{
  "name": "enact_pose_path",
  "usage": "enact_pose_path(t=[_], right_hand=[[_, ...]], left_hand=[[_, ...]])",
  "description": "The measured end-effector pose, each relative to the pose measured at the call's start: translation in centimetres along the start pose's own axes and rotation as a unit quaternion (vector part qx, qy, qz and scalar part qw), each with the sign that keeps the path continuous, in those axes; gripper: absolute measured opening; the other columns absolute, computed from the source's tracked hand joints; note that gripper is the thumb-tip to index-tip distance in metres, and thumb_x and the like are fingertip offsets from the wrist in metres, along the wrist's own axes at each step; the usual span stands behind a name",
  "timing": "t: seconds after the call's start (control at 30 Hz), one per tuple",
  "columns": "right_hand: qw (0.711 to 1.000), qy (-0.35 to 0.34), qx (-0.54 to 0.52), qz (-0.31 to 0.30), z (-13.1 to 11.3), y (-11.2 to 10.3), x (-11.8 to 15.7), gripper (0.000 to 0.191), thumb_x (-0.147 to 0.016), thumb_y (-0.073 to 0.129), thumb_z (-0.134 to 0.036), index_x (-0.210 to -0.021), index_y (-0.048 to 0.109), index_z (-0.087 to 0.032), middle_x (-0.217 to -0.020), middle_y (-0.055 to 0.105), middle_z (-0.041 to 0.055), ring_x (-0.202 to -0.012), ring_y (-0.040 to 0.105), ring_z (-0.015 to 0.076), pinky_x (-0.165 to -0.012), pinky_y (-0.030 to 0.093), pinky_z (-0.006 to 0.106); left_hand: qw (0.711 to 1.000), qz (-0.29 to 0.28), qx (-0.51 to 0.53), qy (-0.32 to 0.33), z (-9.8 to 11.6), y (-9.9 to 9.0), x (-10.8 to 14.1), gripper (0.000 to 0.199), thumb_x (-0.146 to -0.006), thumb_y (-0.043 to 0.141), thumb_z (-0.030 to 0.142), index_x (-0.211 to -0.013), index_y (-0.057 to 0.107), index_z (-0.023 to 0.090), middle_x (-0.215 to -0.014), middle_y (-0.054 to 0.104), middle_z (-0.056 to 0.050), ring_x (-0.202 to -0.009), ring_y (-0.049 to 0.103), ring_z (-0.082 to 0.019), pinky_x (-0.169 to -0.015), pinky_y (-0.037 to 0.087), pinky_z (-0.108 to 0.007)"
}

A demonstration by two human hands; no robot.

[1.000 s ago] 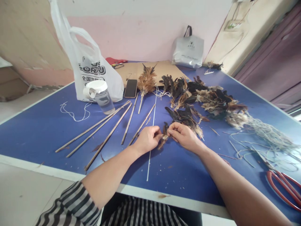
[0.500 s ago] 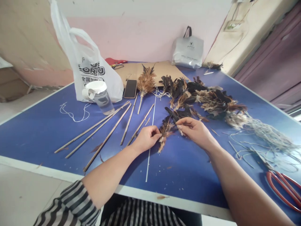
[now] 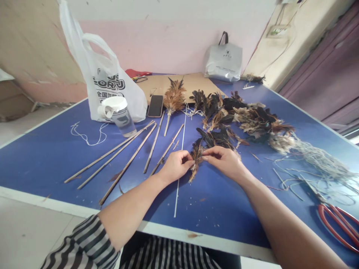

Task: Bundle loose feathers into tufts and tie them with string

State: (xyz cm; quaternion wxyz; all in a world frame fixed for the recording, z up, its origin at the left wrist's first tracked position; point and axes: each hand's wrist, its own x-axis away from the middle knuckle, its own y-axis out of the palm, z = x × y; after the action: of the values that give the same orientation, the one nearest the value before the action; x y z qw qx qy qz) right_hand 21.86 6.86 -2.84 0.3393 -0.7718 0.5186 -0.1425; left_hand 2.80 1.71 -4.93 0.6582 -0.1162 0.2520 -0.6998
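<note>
A small bunch of dark and brown feathers [image 3: 197, 154] stands above the blue table, pinched from the left by my left hand [image 3: 179, 164]. My right hand [image 3: 224, 158] closes thumb and forefinger on the bunch's right side; whether it grips the bunch itself or a single feather there is too small to make out. Just behind my right hand lies a loose pile of black feathers [image 3: 220, 137]. A finished-looking brown feather bundle on a short stick [image 3: 174, 98] lies farther back, beside a phone [image 3: 155, 105].
Several thin sticks [image 3: 127, 164] lie to the left, near a clear water bottle [image 3: 123, 118] and a white plastic bag [image 3: 112, 82]. More feather bunches [image 3: 255, 117] with tangled strings [image 3: 319, 157] spread to the right. Red-handled scissors [image 3: 336, 220] lie at the right edge. A silver bag [image 3: 223, 61] stands behind.
My right hand has moved left from the black feather pile to the bunch in my left hand. My left hand has stayed nearly in place.
</note>
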Motion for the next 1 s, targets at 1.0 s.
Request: enact_pose_path(t=[1.0], right_hand=[[0.998,-0.016,0.062,0.029,-0.4,1.3,0.1,0.015,-0.070,0.049,-0.024,-0.056,0.053,-0.018,-0.054,0.050,-0.0022,-0.052,0.043,0.0111,-0.050,0.032,0.023]], left_hand=[[0.885,-0.044,0.440,-0.147,0.4,-0.2,-0.4,0.030,-0.070,0.064,0.039,-0.061,0.052,0.013,-0.064,0.055,0.000,-0.045,0.032,-0.002,-0.042,0.020,-0.019]])
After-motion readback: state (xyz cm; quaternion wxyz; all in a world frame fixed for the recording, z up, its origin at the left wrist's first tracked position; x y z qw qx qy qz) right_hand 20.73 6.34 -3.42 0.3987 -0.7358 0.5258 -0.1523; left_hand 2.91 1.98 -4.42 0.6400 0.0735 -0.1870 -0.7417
